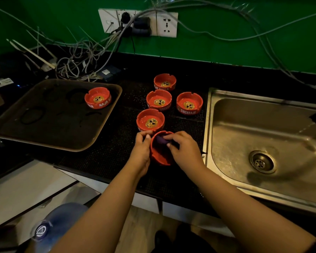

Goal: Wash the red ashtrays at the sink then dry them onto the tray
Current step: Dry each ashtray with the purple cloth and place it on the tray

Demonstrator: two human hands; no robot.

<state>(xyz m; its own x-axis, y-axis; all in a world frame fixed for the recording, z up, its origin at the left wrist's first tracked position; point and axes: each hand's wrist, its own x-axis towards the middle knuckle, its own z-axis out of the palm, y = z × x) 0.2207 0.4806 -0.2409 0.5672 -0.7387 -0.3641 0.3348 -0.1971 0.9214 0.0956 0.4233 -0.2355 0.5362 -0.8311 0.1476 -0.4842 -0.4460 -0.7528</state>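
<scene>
My left hand [141, 150] grips the left rim of a red ashtray [160, 157] tilted above the black counter mat, its thumb over the edge. My right hand [184, 148] pinches a dark purple cloth [161, 140] pressed inside that ashtray. Several more red ashtrays stand upright on the mat behind: one just beyond my hands [150, 121], one at the middle [159, 100], one to the right [189, 105]. One red ashtray [98, 97] sits on the brown tray [44, 136] at the left, in its far right corner.
A steel sink [263, 136] lies at the right, with a drain [262, 162] and a dark tap tip at the frame edge. Tangled cables [77, 61] and a wall socket [138, 22] fill the back. A blue water bottle [60, 223] stands below left.
</scene>
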